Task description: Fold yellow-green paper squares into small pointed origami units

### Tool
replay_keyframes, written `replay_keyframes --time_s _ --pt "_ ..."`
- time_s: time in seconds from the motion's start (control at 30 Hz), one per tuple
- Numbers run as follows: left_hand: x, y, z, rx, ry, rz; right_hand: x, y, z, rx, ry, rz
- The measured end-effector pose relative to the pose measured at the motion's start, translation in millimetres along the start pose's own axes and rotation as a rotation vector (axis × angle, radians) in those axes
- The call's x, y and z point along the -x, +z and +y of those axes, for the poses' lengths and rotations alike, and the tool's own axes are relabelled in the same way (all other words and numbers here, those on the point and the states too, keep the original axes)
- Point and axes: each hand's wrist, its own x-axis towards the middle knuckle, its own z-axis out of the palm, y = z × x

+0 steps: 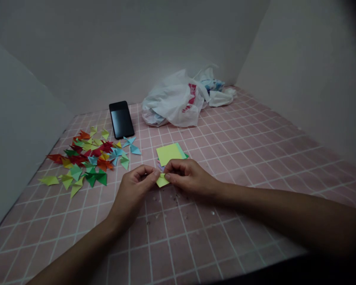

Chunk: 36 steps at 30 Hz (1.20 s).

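A small folded piece of yellow paper [162,182] is pinched between my two hands, above the pink checked cloth. My left hand [138,186] grips its left edge with thumb and forefinger. On the other side, my right hand [191,178] has thumb and fingers closed on the right part of the paper. Just beyond the hands lies a stack of square paper sheets [169,153], yellow on top, with green and purple edges showing beneath. My right fingers cover the stack's near corner.
Many folded paper pieces [83,156] in red, orange, yellow, green and blue are heaped at the left. Behind them a black phone [121,119] rests against the wall. White plastic bags [178,99] lie at the back. Walls [314,71] enclose the checked cloth [243,138].
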Motion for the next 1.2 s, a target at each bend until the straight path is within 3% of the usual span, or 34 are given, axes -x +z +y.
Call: replay_keyframes --time_s 0.37,0.8,1.2 --pt "0.1 2.0 2.8 0.061 -0.032 0.043 -2.0 -1.4 -0.1 -0.139 0.113 -0.036" --pt "0.5 2.2 3.2 -0.003 0.027 0.017 -0.4 0.8 5.2 -0.161 0.136 0.045" --pt "1.7 2.9 3.7 0.010 0.050 0.019 0.1 1.1 4.7 -0.088 0.063 0.063"
